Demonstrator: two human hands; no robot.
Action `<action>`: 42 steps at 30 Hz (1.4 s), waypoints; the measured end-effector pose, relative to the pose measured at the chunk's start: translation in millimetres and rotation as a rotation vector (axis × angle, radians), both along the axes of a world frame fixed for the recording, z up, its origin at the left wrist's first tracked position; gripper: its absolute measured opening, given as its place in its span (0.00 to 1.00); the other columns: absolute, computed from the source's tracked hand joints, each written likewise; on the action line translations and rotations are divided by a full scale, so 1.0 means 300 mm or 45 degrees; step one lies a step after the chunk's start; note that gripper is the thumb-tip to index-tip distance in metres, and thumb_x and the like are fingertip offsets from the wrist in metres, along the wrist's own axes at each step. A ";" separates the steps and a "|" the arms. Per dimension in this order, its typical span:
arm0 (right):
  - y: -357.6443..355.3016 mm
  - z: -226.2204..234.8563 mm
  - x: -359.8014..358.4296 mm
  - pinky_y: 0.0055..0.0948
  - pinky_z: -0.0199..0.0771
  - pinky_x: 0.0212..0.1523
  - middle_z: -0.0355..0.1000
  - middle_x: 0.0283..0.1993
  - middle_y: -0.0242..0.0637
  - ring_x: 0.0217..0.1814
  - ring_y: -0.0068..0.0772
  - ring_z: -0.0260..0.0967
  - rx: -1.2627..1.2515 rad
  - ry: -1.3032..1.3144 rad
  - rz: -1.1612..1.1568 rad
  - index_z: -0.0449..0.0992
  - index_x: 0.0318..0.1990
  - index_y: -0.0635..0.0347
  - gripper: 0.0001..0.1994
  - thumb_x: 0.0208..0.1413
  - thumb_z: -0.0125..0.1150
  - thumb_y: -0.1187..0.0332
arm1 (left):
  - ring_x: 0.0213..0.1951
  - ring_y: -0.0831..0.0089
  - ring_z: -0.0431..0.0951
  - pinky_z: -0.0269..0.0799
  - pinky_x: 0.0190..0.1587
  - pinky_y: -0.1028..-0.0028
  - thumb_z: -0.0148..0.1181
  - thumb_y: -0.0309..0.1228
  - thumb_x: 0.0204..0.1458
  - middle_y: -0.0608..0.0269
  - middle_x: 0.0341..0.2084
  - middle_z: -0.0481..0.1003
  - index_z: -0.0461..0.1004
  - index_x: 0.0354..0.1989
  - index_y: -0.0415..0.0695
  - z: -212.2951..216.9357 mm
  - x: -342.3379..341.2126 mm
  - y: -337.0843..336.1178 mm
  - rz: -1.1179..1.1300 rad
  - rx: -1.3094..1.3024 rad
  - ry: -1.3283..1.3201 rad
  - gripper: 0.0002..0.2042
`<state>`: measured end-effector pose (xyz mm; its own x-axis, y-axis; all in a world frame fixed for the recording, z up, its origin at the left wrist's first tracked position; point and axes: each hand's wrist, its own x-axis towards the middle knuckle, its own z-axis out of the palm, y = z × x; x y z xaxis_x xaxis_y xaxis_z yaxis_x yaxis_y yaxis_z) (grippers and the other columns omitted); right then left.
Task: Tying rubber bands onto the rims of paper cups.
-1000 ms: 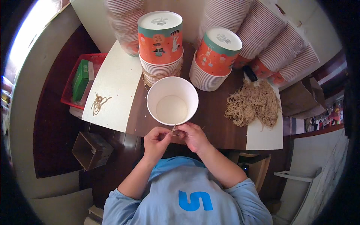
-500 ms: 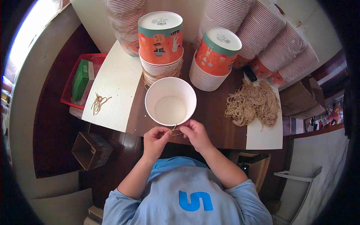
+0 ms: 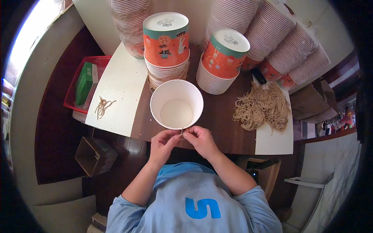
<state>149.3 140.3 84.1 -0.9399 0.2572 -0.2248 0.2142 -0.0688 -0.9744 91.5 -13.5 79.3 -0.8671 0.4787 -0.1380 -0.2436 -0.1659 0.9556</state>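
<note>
now both hands, left hand point(image 3: 162, 143) and right hand point(image 3: 201, 139), pinch a string point(image 3: 182, 133) at the cup's point(image 3: 176, 104) six o'clock rim, on the desk point(image 3: 221, 116).

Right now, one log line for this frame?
hands: left and right pinch string | at near rim of white paper cup | table

Dark wooden table point(image 3: 229, 128) as landmark, pale wall point(image 3: 97, 15) behind it, dark floor point(image 3: 54, 143) to its left, bright daylight beyond that, pale tiled floor point(image 3: 334, 171) to its right, cardboard box point(image 3: 95, 155) below-left.
</note>
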 end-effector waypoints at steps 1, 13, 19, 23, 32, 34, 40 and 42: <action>-0.001 0.006 -0.001 0.21 0.70 0.35 0.75 0.31 0.31 0.32 0.17 0.69 0.124 0.009 0.004 0.76 0.34 0.65 0.08 0.54 0.58 0.68 | 0.30 0.82 0.75 0.71 0.34 0.82 0.59 0.25 0.51 0.65 0.28 0.77 0.76 0.37 0.34 0.005 0.002 0.011 -0.018 -0.073 0.042 0.08; 0.005 -0.029 -0.003 0.22 0.70 0.33 0.75 0.30 0.32 0.32 0.18 0.69 -0.133 -0.028 -0.094 0.76 0.34 0.65 0.08 0.55 0.56 0.69 | 0.29 0.85 0.72 0.68 0.33 0.83 0.58 0.26 0.53 0.68 0.27 0.77 0.76 0.34 0.36 0.013 -0.007 0.009 -0.135 -0.228 0.022 0.06; -0.018 -0.037 -0.007 0.23 0.71 0.33 0.75 0.30 0.33 0.31 0.19 0.69 0.044 0.009 -0.185 0.75 0.34 0.66 0.07 0.55 0.56 0.70 | 0.26 0.87 0.69 0.64 0.28 0.85 0.57 0.28 0.54 0.70 0.25 0.75 0.76 0.33 0.39 -0.010 -0.011 0.005 -0.203 -0.046 -0.166 0.06; -0.003 -0.062 -0.008 0.23 0.70 0.34 0.75 0.30 0.33 0.31 0.19 0.69 0.034 0.038 -0.224 0.75 0.34 0.66 0.07 0.55 0.57 0.70 | 0.24 0.86 0.68 0.62 0.26 0.85 0.57 0.30 0.54 0.71 0.24 0.74 0.75 0.34 0.39 -0.005 -0.007 -0.003 -0.239 -0.035 -0.243 0.06; 0.005 0.083 0.050 0.33 0.66 0.40 0.70 0.36 0.33 0.32 0.36 0.68 1.321 0.563 -0.189 0.74 0.37 0.54 0.14 0.39 0.66 0.74 | 0.27 0.84 0.69 0.65 0.29 0.84 0.54 0.29 0.57 0.68 0.26 0.74 0.74 0.37 0.38 0.097 0.052 -0.073 -0.321 -0.408 -0.004 0.08; -0.016 0.115 0.042 0.32 0.66 0.39 0.70 0.37 0.31 0.35 0.35 0.68 1.363 0.770 -0.109 0.74 0.37 0.54 0.15 0.38 0.67 0.74 | 0.27 0.84 0.70 0.66 0.30 0.83 0.55 0.29 0.56 0.67 0.25 0.74 0.74 0.37 0.37 0.097 0.061 -0.074 -0.315 -0.393 0.135 0.07; 0.003 0.045 -0.006 0.32 0.68 0.36 0.71 0.38 0.33 0.35 0.34 0.70 1.252 0.994 0.054 0.75 0.35 0.55 0.12 0.39 0.65 0.75 | 0.27 0.81 0.72 0.67 0.30 0.81 0.56 0.26 0.53 0.63 0.24 0.74 0.75 0.34 0.36 0.183 0.062 -0.071 -0.315 -0.423 0.473 0.06; 0.016 0.045 -0.019 0.31 0.71 0.33 0.73 0.37 0.33 0.33 0.35 0.71 1.247 1.006 0.042 0.75 0.33 0.55 0.12 0.38 0.65 0.77 | 0.25 0.79 0.72 0.68 0.28 0.79 0.56 0.26 0.53 0.60 0.23 0.75 0.75 0.33 0.36 0.221 0.068 -0.078 -0.346 -0.401 0.472 0.06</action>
<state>143.7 145.2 97.7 -0.7396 -0.0284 0.6725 -0.4619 0.7481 -0.4764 111.8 -37.0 145.7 -0.7360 0.6767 -0.0195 0.1243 0.1633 0.9787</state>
